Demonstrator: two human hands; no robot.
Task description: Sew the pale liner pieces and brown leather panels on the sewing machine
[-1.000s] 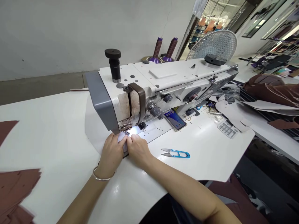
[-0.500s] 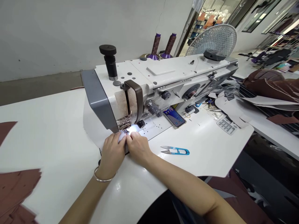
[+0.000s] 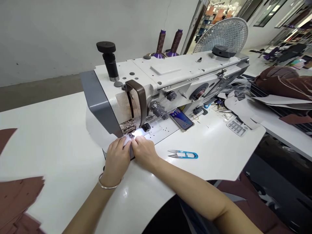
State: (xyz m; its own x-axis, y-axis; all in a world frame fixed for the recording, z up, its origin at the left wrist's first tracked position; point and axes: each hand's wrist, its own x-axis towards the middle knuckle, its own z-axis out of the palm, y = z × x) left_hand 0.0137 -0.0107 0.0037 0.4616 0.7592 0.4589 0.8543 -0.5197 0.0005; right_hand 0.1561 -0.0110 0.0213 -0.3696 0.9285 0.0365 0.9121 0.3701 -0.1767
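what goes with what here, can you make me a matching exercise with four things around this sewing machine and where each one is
Things
1. blue thread snips
2. phone
3. thread cones
4. bracelet

Places
A. behind the sewing machine, near the wall
B. on the left wrist
C. flat on the table, right of the right hand
D. under the machine's arm, screen up

Pairs: 1-C, 2-D, 3-A, 4-B

Bright, needle-lamp glare [image 3: 138,133], warped edges
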